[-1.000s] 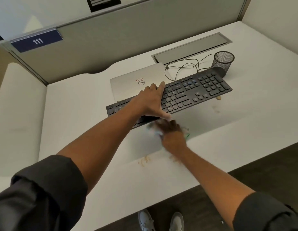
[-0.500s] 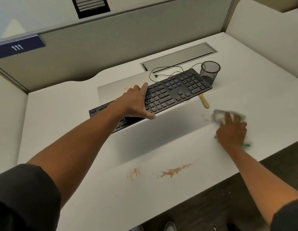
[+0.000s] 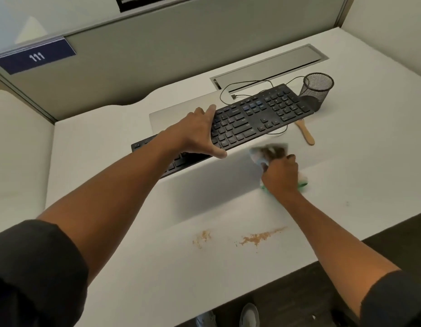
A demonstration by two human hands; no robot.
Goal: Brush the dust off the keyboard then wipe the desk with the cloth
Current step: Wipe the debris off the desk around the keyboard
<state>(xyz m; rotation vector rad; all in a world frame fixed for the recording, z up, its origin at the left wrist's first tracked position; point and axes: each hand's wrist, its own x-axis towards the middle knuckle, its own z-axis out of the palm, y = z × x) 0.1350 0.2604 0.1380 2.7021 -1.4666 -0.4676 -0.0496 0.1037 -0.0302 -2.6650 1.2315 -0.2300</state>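
Observation:
My left hand [image 3: 197,133] grips the black keyboard [image 3: 259,116] across its middle, thumb under the front edge, and holds it tilted up off the white desk [image 3: 105,147]. Just below the raised keyboard my right hand [image 3: 279,173] presses a white and green cloth [image 3: 303,179] onto the desk; its fingers are blurred by motion. Two brown patches of dust [image 3: 259,237] lie on the desk nearer the front edge. The wooden handle of a brush [image 3: 306,132] sticks out from under the keyboard's right end.
A shut silver laptop [image 3: 176,114] lies behind the keyboard. A black mesh pen cup [image 3: 316,88] stands at the keyboard's right end, with a thin cable [image 3: 249,84] and a metal cable hatch [image 3: 268,64] behind. Grey partition walls enclose the desk.
My right hand with the cloth swept from below the keyboard's middle out to the right, then back left towards the keyboard. The left hand kept hold of the raised keyboard.

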